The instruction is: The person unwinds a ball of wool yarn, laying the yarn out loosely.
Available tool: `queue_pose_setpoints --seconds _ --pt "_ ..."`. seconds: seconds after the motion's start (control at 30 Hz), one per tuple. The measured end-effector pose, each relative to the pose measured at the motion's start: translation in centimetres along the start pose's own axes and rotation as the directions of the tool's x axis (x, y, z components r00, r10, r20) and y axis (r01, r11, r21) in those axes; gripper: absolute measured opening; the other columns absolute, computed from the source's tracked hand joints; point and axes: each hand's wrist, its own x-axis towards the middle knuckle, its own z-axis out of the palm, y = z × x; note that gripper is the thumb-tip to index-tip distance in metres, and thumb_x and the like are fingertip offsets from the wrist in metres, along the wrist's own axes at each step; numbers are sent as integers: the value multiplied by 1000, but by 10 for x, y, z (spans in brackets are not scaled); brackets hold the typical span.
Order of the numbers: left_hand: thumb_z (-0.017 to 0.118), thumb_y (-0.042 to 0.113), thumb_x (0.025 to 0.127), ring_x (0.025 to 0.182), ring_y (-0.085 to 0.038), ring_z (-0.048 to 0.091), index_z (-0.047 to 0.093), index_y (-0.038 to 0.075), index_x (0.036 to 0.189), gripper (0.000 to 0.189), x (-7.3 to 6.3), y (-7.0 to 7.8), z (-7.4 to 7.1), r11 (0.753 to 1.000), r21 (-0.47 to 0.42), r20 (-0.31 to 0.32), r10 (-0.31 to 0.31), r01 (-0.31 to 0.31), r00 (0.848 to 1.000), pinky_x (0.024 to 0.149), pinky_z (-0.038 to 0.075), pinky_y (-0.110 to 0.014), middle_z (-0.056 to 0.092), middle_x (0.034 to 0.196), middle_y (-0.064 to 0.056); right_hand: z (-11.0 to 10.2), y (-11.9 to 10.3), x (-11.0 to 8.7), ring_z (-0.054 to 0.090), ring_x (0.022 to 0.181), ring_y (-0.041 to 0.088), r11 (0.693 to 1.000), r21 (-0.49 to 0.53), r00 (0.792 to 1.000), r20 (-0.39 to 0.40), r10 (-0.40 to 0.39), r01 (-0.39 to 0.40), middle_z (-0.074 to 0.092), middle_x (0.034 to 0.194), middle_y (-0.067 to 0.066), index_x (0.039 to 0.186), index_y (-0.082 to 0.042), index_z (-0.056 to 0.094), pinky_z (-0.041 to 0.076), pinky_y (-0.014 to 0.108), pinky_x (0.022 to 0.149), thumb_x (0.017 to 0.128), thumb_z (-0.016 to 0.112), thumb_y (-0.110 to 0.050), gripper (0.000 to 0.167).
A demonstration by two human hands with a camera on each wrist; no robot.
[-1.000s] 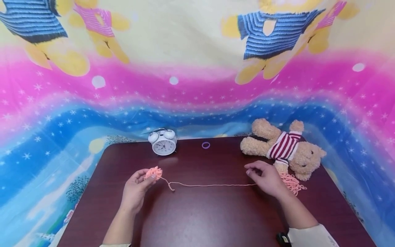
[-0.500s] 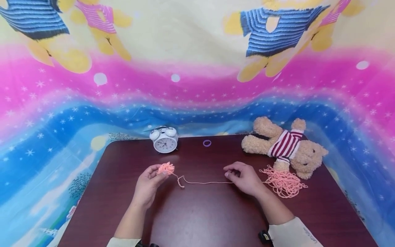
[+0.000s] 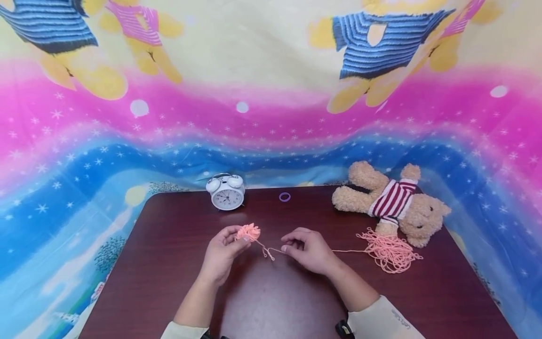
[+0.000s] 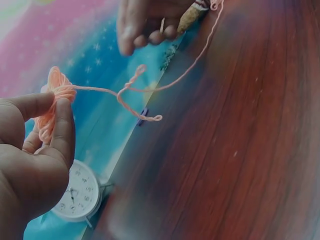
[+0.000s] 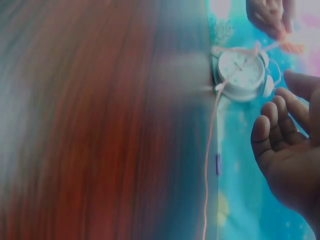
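My left hand [image 3: 221, 254] pinches a small wound bundle of peach yarn [image 3: 249, 232] between thumb and fingers, raised over the table. From the bundle [image 4: 60, 85] a strand [image 3: 349, 251] runs right to a loose pile of the same yarn [image 3: 391, 252] on the table. Close to the bundle, short twisted bits [image 4: 134, 80] stick out from the strand. My right hand [image 3: 311, 249] hovers just right of the bundle, overlapping the strand in the head view. In the right wrist view its fingers [image 5: 272, 120] are loosely bent and hold nothing, with the strand passing apart from them.
A white twin-bell alarm clock [image 3: 227, 198] stands at the back of the brown table [image 3: 169, 263]. Right of it lies a purple ring [image 3: 284, 197]. A teddy bear [image 3: 391, 200] in a striped shirt lies at the back right, one paw against the yarn pile. A printed cloth [image 3: 271, 141] hangs behind.
Both hands have moved: the left with the yarn bundle to the right, the right hand left and away from the pile. The gap between them has narrowed, and the whole pile now shows.
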Motion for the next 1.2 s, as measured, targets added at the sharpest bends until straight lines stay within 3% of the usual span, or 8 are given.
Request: queue_pose_setpoints --seconds 0.53,0.83,1.2 --pt "71 -9 90 87 -18 71 56 -7 123 36 -5 -8 26 999 -17 54 -28 29 998 84 62 -33 70 104 -14 28 -18 9 58 73 5 1000 -12 1000 -1 -23 23 62 84 -14 96 -16 78 53 24 63 90 82 -21 9" --pt "71 -8 91 88 -19 71 56 -7 123 35 -4 -7 26 999 -11 54 -34 34 998 86 62 -34 69 101 -13 28 -18 10 59 70 4 999 13 999 -22 -31 32 63 83 -14 89 -17 78 53 24 61 92 80 -21 6" --pt "72 -9 89 90 -20 71 57 -8 124 38 -1 -5 16 1000 4 4 -21 21 1000 84 62 -33 68 106 -15 13 -14 5 61 70 6 1000 29 1000 -30 -7 7 65 85 -14 94 -16 79 54 25 61 94 78 -26 10"
